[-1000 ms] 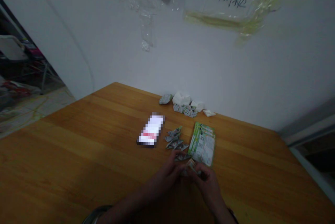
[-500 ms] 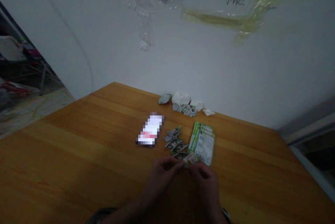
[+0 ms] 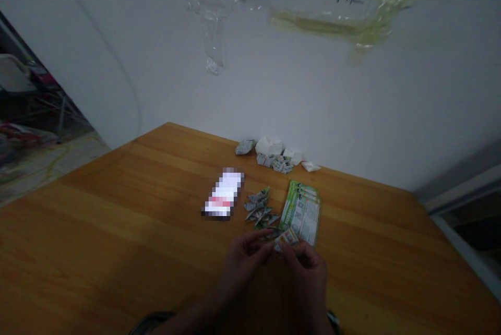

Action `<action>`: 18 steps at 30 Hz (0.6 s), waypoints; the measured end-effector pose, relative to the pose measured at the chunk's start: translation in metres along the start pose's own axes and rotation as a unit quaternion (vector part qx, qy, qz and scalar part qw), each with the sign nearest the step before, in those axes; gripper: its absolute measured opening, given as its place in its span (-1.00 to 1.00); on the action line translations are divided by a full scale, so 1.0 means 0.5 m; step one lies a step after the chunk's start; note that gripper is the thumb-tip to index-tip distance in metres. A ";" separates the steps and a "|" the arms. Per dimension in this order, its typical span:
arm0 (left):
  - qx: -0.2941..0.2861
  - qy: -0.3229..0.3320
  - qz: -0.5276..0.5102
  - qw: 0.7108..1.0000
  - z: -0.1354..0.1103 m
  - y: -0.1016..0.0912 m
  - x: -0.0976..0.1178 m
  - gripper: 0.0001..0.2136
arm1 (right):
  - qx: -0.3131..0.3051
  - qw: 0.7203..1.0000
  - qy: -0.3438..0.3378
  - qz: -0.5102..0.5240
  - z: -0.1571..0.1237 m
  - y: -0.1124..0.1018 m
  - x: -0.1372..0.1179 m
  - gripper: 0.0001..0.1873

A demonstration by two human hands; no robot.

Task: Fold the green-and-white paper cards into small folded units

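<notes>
A small piece of folded printed paper is between my two hands, low in the middle of the view. My left hand is closed with its fingertips at the paper's left edge. My right hand pinches the near right side between thumb and fingers. Just beyond my left fingers lie several folded paper pieces with pointed ends, in a row. Past my right hand is a stack of green-and-white printed sheets, its near edge partly covered by the hand.
A phone with a lit, blurred screen lies left of the folded pieces. Along the wall sit white folded papers and printed folded papers. The wooden table meets a white wall with taped-up sheets.
The folded paper has turned slightly and shows more of its printed face. My left fingers have shifted and spread a little at its edge. The view has moved slightly.
</notes>
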State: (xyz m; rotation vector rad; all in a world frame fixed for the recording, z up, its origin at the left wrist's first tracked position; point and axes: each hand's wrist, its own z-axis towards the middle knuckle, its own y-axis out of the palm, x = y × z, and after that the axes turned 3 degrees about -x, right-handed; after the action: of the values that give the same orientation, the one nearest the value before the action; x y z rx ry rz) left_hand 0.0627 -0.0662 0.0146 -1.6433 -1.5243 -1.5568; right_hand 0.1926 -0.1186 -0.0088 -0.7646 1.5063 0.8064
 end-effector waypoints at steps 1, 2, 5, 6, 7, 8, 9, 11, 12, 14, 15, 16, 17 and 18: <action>-0.007 0.000 0.001 1.000 0.001 -0.001 -0.002 -0.52 | 0.000 1.000 0.007 0.022 -0.001 0.002 -0.001 -0.66; -0.014 0.003 0.010 1.000 0.002 -0.002 -0.003 -0.51 | -0.001 0.999 0.011 0.047 -0.001 0.004 -0.003 -0.67; -0.060 0.007 0.071 0.996 0.005 -0.005 -0.007 -0.56 | -0.007 0.996 -0.008 0.093 0.000 0.008 -0.009 -0.66; -0.074 0.003 0.100 0.992 0.006 -0.006 -0.008 -0.57 | -0.014 0.996 -0.020 0.087 0.000 0.009 -0.011 -0.67; -0.079 0.000 0.131 0.988 0.006 -0.007 -0.010 -0.56 | -0.021 0.996 -0.030 0.076 0.000 0.009 -0.013 -0.68; -0.074 -0.001 0.162 0.984 0.007 -0.007 -0.012 -0.55 | -0.029 0.997 -0.036 0.065 0.001 0.010 -0.014 -0.69; -0.061 0.006 0.195 0.979 0.006 -0.008 -0.014 -0.55 | -0.040 0.997 -0.036 0.060 0.001 0.010 -0.015 -0.68; -0.032 0.043 0.259 0.964 0.002 -0.008 -0.014 -0.56 | -0.056 0.996 -0.019 0.068 0.001 0.012 -0.017 -0.58; -0.026 0.067 0.285 0.956 0.000 -0.008 -0.013 -0.58 | -0.062 0.995 -0.004 0.074 0.001 0.013 -0.018 -0.51; -0.033 0.104 0.315 0.943 -0.006 -0.007 -0.010 -0.62 | -0.075 0.994 0.024 0.075 0.001 0.015 -0.018 -0.41; -0.040 0.115 0.318 0.940 -0.008 -0.007 -0.009 -0.64 | -0.082 0.994 0.031 0.070 0.000 0.016 -0.019 -0.40; -0.047 0.120 0.317 0.940 -0.009 -0.006 -0.008 -0.64 | -0.090 0.993 0.033 0.065 0.000 0.015 -0.019 -0.40; -0.049 0.120 0.312 0.941 -0.009 -0.007 -0.009 -0.64 | -0.099 0.993 0.031 0.063 0.001 0.014 -0.020 -0.41; -0.050 0.117 0.302 0.945 -0.008 -0.008 -0.011 -0.63 | -0.108 0.992 0.026 0.064 0.001 0.012 -0.021 -0.41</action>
State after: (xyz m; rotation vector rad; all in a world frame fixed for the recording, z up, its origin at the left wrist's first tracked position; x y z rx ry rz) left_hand 0.0588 -0.0704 0.0097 -1.6900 -0.7264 -1.4232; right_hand 0.1888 -0.1148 0.0018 -0.8593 1.5424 1.0667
